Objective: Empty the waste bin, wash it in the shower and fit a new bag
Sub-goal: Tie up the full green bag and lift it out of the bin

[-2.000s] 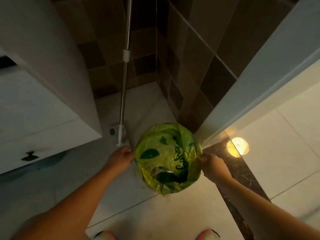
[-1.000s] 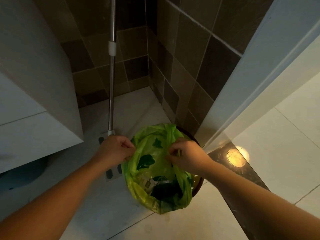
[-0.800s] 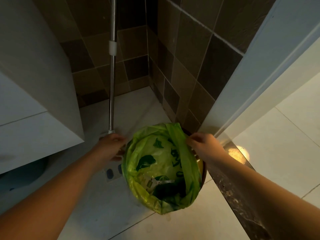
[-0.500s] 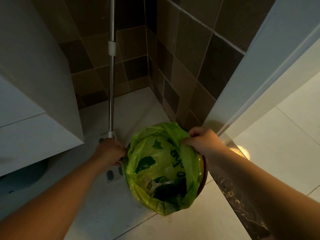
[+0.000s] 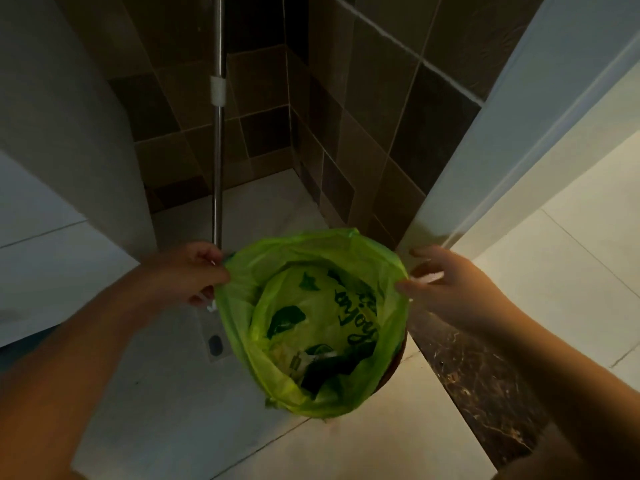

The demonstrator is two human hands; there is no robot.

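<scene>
A green bin bag point(image 5: 313, 327) with dark leaf prints and lettering lines the waste bin, and its mouth is stretched wide. Only a thin brown sliver of the waste bin's rim point(image 5: 398, 360) shows at the lower right of the bag. Scraps of rubbish lie in the bottom of the bag. My left hand point(image 5: 192, 275) pinches the bag's left edge. My right hand point(image 5: 438, 282) pinches the bag's right edge between thumb and fingers.
A mop handle point(image 5: 217, 140) stands upright just behind my left hand, its flat head point(image 5: 216, 342) on the pale floor. A white cabinet point(image 5: 52, 202) is at the left. Brown tiled walls meet in the corner behind. A white door frame point(image 5: 485, 168) and dark threshold point(image 5: 467, 375) are at the right.
Both hands have pulled apart, stretching the bag's mouth open wide. The right hand shifted from the back rim to the right edge. The bag's top now stands higher over the bin.
</scene>
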